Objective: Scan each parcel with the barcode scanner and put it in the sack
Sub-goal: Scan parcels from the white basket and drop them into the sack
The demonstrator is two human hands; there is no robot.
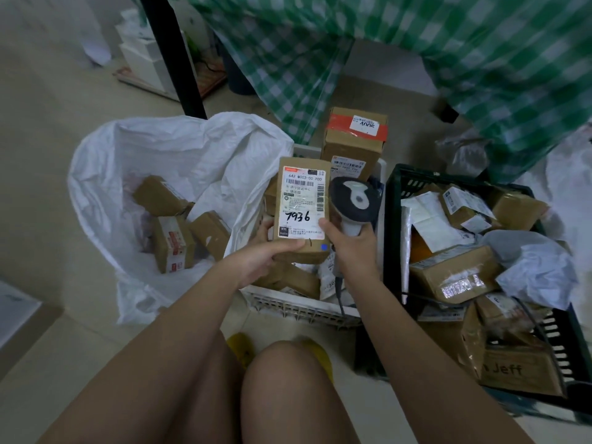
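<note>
My left hand (261,254) grips the lower end of a brown cardboard parcel (302,206) whose white label reads 7936, held upright above the white crate (301,307). My right hand (350,248) grips the handle of the grey barcode scanner (354,200), whose head sits just right of the parcel's label. The white sack (160,149) stands open on the floor to the left, with several brown parcels (173,241) lying inside it.
A tall box (354,139) with red tape stands at the white crate's far end. A dark green crate (397,219) on the right holds several boxes and soft mailers. A green checked cloth (448,59) hangs behind. A black table leg (174,56) stands behind the sack.
</note>
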